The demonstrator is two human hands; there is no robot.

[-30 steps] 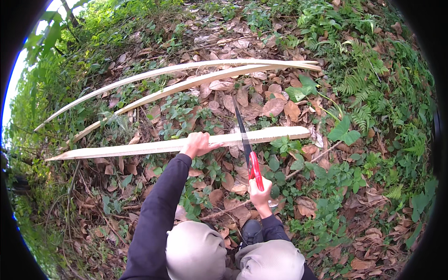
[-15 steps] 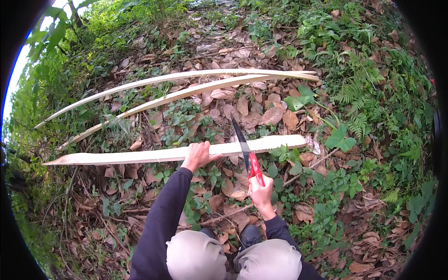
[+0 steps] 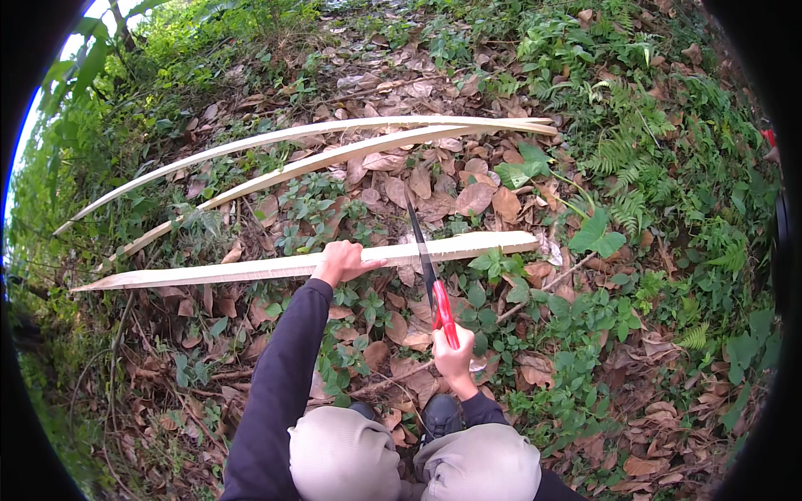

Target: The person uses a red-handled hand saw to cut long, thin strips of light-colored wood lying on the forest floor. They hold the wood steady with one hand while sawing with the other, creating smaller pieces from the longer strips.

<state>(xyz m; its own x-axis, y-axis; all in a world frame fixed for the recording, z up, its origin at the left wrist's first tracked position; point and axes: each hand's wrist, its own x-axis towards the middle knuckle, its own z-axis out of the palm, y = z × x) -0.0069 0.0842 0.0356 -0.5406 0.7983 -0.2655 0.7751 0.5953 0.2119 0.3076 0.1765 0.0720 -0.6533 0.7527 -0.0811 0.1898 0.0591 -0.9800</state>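
The nearest bamboo strip (image 3: 284,267) lies crosswise on the leaf-littered ground (image 3: 251,367), the left hand (image 3: 341,260) on its middle. Two more bamboo strips (image 3: 334,146) lie behind it (converging rightward). The saw (image 3: 428,267), gripped by the right hand (image 3: 455,361), crosses the nearest strip right of the left hand.

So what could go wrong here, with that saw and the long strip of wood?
1. The left hand grips the pale wooden strip close to the saw blade; a slip could probably reach the fingers.
2. The strip lies on loose dry leaves, so it may shift under the saw.
3. The right hand holds the red handle near the knees; a jerk back could strike them.
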